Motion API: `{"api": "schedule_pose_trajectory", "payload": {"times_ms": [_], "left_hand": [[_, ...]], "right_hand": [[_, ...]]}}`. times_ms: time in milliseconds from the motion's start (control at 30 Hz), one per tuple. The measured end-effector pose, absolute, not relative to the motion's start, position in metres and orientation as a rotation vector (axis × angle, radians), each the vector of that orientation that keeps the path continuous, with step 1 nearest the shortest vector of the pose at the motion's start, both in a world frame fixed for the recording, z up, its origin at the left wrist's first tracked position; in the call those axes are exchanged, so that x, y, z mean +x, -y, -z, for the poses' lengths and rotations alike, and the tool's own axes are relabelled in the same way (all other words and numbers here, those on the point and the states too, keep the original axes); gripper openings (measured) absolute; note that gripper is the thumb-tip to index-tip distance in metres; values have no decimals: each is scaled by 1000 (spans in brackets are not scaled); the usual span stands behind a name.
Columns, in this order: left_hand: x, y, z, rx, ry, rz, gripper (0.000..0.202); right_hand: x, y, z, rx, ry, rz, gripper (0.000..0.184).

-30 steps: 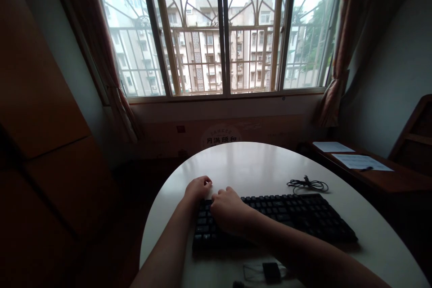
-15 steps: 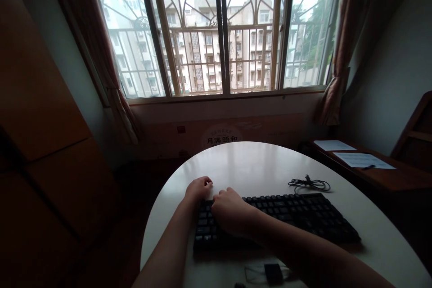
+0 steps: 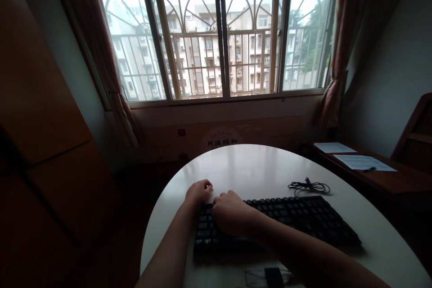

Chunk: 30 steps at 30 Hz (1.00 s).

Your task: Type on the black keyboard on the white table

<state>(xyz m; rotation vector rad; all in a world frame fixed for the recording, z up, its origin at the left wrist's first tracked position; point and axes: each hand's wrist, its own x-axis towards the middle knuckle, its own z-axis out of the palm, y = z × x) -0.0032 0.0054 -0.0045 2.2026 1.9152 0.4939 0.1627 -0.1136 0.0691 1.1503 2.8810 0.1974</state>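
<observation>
A black keyboard lies on the white round table. My left hand is by its far left corner, fingers curled inward; whether they grip the keyboard's edge or something small is hidden. Over the left part of the keys is my right hand, closed with the knuckles up. Its fingertips point down out of sight, so I cannot make out what they hold. My right forearm crosses above the keyboard's near edge.
A bundled black cable lies behind the keyboard. Near the table's front edge is a small black object with thin wire-like parts. On the right, a brown wooden table bears paper sheets and a dark pen.
The view has tilted slightly up, so everything sits a little lower. Both hands keep nearly the same place at the keyboard's left end.
</observation>
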Motion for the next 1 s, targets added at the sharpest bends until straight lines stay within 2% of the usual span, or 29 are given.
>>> {"api": "schedule_pose_trajectory", "payload": {"times_ms": [300,1000], "left_hand": [[-3,-5,3,2190,-1912,-492,24],[-3,-4,4,2188,-1927,-485,25]], "right_hand": [[163,109,-57,1131,-2924,-179,14],[166,111,-65,1127,-2905,-138,18]]}}
